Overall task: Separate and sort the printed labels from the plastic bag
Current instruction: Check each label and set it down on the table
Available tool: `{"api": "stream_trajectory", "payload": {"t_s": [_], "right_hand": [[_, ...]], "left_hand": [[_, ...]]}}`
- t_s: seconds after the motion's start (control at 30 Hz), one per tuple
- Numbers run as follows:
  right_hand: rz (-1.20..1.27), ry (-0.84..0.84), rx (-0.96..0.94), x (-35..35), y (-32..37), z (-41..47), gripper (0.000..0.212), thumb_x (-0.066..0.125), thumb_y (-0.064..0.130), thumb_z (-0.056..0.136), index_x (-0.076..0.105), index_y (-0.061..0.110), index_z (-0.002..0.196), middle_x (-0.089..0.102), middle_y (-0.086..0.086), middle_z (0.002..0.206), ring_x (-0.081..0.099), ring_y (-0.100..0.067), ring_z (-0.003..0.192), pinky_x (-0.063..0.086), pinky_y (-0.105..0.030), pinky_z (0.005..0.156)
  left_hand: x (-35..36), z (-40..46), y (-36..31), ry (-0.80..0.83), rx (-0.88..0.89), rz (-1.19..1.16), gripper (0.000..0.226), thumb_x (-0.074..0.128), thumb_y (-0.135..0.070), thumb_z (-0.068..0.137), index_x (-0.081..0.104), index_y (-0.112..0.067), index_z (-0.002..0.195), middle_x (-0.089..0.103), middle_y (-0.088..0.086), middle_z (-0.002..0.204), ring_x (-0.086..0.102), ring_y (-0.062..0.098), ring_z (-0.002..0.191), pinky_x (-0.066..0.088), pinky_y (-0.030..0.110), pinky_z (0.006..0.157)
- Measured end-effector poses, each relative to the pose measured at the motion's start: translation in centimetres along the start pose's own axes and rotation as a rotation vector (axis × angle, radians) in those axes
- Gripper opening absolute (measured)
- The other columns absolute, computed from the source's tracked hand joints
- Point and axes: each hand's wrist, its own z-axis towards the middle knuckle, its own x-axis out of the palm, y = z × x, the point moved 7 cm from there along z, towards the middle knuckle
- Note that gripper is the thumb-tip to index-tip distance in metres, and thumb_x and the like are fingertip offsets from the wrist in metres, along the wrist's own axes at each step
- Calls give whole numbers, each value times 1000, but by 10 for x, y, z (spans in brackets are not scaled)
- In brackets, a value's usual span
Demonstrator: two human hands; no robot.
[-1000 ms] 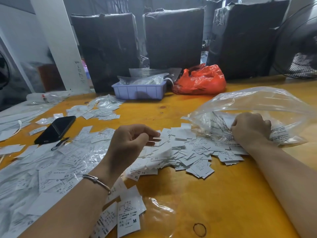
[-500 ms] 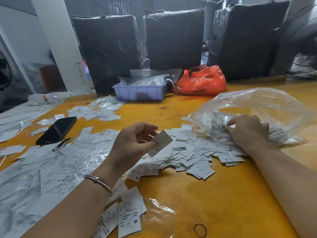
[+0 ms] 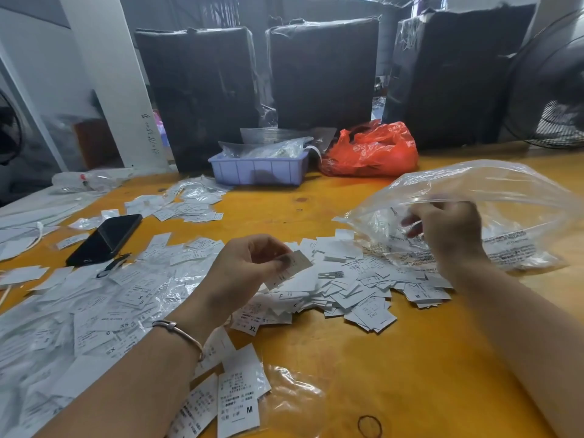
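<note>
Left hand pinches one small white printed label above the heap of white paper labels on the yellow table; right hand, fingers curled, grips the clear crinkled plastic bag: best read the size letter before dropping it.

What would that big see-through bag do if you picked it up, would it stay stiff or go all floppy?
Probably floppy: the clear plastic bag already sags and wrinkles around the right hand that is inside it. It likely weighs very little, since it looks thin and nearly empty. It may feel slippery too, judging by its shiny surface.
</note>
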Motion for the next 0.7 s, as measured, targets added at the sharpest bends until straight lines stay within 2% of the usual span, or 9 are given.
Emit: {"api": "stream_trajectory", "payload": {"t_s": [0.1,0.13,0.2,0.3,0.37,0.43,0.53,0.63,0.7], "right_hand": [[265,434,104,41,15,-25,10,57,7,89,63,3,83,72,-11,71,65,-19,55,46,-28,56],[295,535,89,51,21,-33,7,59,8,89,62,3,86,73,-12,75,68,-21,60,47,-28,56],[319,628,10,61,31,-45,6,62,10,88,62,4,90,74,-13,81,71,-25,69,48,-29,59],[319,647,-112,62,40,-56,6,66,9,84,64,5,88,75,-11,83,72,-28,74,49,-31,61],[292,628,-193,60,44,-59,4,67,4,83,65,4,86,75,-9,81,72,-25,72,50,-25,59],[230,573,-312,58,49,-61,5,68,-2,81,67,1,84,74,-10,79,72,-21,69,53,-22,60],[51,477,-497,57,54,-65,6,72,0,79,70,3,83,72,-4,77,70,-13,69,58,-28,66],[-77,444,-617,60,57,-70,8,73,1,77,72,9,80,71,4,74,66,-6,68,54,-25,62],[-81,478,-645,64,59,-74,11,72,-1,77,72,9,79,72,2,78,67,-8,72,56,-29,67]], "left_hand": [[7,0,6,96,-123,-149,9,69,-8,85,71,-14,92,73,3,85,65,3,71,51,15,60],[11,-1,8,134,-167,-251,12,70,-10,81,71,-12,93,74,5,87,66,7,74,53,20,64],[17,-3,8,200,-239,-485,17,70,-12,73,73,-9,89,73,10,89,68,18,81,56,30,73],[25,-5,2,328,-258,-723,12,68,-10,78,72,-8,90,71,17,107,69,27,100,59,36,83],[27,-6,-3,393,-215,-761,10,68,-11,81,72,-11,90,63,21,126,60,34,119,51,45,98],[26,-6,-7,380,-162,-737,8,69,-14,78,72,-13,86,60,21,131,52,37,127,45,49,104],[20,-4,-8,290,-129,-681,12,73,-16,75,70,-11,85,64,19,123,55,40,121,47,46,101],[16,-5,-9,218,-111,-616,7,75,-16,74,73,-14,80,70,15,100,66,28,99,55,35,91],[14,-5,-11,177,-98,-578,7,72,-17,70,76,-16,76,73,10,92,69,21,90,57,29,85]]}}
